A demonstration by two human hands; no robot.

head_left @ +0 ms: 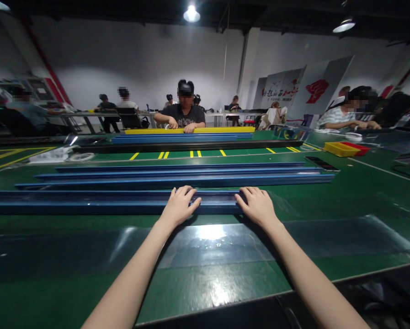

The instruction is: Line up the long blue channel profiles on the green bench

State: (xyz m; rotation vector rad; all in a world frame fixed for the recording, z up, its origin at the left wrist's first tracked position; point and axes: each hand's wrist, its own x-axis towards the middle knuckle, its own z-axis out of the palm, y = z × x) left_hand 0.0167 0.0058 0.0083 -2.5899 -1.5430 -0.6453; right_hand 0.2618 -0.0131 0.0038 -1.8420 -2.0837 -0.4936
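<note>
A long blue channel-shaped rail (77,209) lies across the green table in front of me, running out of view on the left. My left hand (180,205) grips it near its right part, fingers over the far edge and thumb toward the near side. At the rail's right end, my right hand (258,205) is closed over it in the same way, its fingertips partly hidden. Between the two hands a short stretch of the rail shows. Nearer to me, under my forearms, a clear plastic strip (211,246) lies flat and reflects the lamp light.
Several more blue rails (191,179) lie parallel beyond my hands, with a phone (321,163) at their right. Farther off are a black rail (191,146), a yellow rail (221,130) before a seated co-worker, and yellow and red trays (342,149). A black edge borders the near right.
</note>
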